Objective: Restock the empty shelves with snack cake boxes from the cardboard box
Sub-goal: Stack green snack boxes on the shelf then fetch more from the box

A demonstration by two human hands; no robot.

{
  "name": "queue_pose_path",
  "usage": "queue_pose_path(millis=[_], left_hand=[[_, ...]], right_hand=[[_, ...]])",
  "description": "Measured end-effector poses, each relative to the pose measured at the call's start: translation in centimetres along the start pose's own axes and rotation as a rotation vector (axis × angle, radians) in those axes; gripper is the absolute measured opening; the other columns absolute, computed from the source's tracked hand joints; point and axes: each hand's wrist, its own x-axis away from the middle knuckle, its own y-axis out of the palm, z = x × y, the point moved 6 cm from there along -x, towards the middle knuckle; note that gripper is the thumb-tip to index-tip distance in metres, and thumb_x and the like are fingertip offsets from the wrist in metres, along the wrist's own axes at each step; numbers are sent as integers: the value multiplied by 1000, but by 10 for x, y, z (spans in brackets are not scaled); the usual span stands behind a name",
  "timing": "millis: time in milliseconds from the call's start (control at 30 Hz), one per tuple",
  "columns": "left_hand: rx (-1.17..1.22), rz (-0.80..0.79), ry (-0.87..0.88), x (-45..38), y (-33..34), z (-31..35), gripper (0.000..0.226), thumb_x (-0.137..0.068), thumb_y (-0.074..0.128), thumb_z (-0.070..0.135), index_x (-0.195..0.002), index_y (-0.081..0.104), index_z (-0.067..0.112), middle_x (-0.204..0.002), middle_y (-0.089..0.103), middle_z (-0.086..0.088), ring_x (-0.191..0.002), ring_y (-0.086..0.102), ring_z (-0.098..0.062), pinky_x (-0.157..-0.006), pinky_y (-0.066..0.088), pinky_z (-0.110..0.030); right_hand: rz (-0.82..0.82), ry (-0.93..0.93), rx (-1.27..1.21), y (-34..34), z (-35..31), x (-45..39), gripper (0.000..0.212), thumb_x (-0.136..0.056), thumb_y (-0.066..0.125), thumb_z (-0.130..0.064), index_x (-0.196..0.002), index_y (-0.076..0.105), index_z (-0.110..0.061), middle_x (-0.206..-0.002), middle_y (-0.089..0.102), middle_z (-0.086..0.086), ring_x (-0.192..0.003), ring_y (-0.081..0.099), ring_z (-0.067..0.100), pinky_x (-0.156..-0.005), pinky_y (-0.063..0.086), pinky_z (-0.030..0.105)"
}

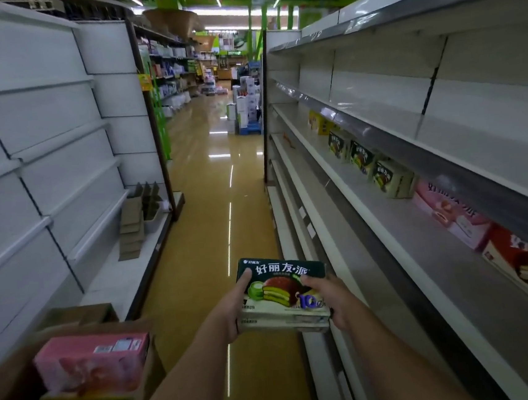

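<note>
My left hand [231,312] and right hand [326,303] gripping green boxes [281,291] stacked in mid-aisle, fingers curled round the sides, chocolate-pie picture on top, shelf [396,219] right, carton [89,371] near left

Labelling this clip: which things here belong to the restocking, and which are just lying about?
Job: green snack cake boxes held by left hand and right hand; cardboard box; right shelf.
Lying about: flattened cardboard; far display stack.
</note>
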Motion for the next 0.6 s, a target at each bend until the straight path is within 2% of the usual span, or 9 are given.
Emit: queue_pose_path(millis=[67, 133, 233, 333, 433, 600], left_hand=[[-13, 20, 29, -27, -5, 22, 83, -63, 64, 63, -118, 62, 1, -106, 70, -22, -104, 65, -38, -97, 48, -52], [-49, 34, 39, -54, -12, 46, 88, -59, 64, 68, -117, 62, 2, -106, 70, -20, -106, 64, -38, -101, 44, -55], [-138, 45, -14, -86, -22, 77, 89, -68, 46, 83, -113, 63, 8, -113, 66, -16, -117, 55, -35, -107, 31, -55], [-118, -10, -33, -129, -29, 102, 90, -77, 24, 83, -104, 65, 7, -107, 67, -17, -108, 57, -32, -93, 40, -46], [-81, 1, -18, -169, -28, 125, 81, -85, 23, 77, -92, 66, 8, -90, 70, -14, -87, 62, -26, -79, 46, -35], [-92, 55, 107, -230, -12, 169, 71, -88, 30, 72, -120, 57, 13, -98, 68, -13, -84, 62, -23, -68, 47, -31]], right_hand=[[55, -13, -13, 7, -13, -27, 46, -78, 77, -26, -117, 57, -13, -109, 68, 15, -96, 67, 33, -83, 55, 53], [97, -17, -53, 16, -29, -51, 41, -81, 74, -23, -114, 55, -7, -107, 67, 18, -91, 68, 32, -74, 58, 45], [135, -33, -87, 28, -54, -83, 39, -84, 71, -19, -115, 54, -4, -104, 68, 19, -85, 69, 32, -65, 57, 36], [151, -72, -102, 37, -79, -112, 30, -87, 68, -18, -112, 56, -6, -97, 69, 16, -78, 68, 29, -59, 55, 33], [151, -89, -152, 42, -94, -147, 28, -89, 66, -23, -113, 57, -11, -98, 70, 15, -80, 69, 29, -64, 56, 37], [158, -71, -162, 39, -115, -211, 39, -90, 61, -42, -119, 58, -17, -105, 71, 12, -91, 69, 28, -72, 56, 38]])
